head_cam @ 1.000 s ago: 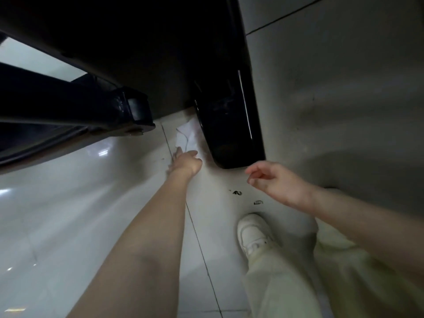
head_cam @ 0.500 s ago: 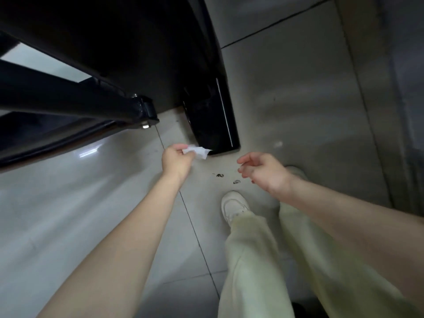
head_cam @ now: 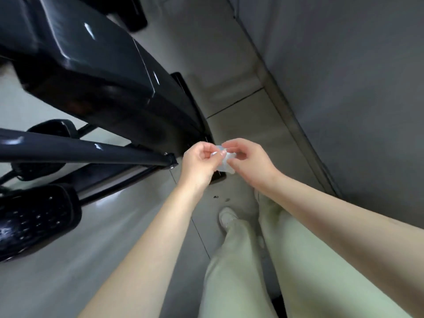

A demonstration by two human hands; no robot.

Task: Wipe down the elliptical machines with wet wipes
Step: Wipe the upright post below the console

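white wet wipe [head_cam: 224, 162] crumpled between both hands, held above floor, just in front of lower end of black elliptical machine [head_cam: 103, 88]. left hand [head_cam: 199, 160] pinches wipe's left edge, fingers curled. right hand [head_cam: 249, 162] grips its right side, thumb and fingers closed on it. black studded pedal [head_cam: 34, 221] low at left. pale tile floor [head_cam: 68, 271] below; white shoe [head_cam: 226, 217], light green trousers [head_cam: 298, 260].
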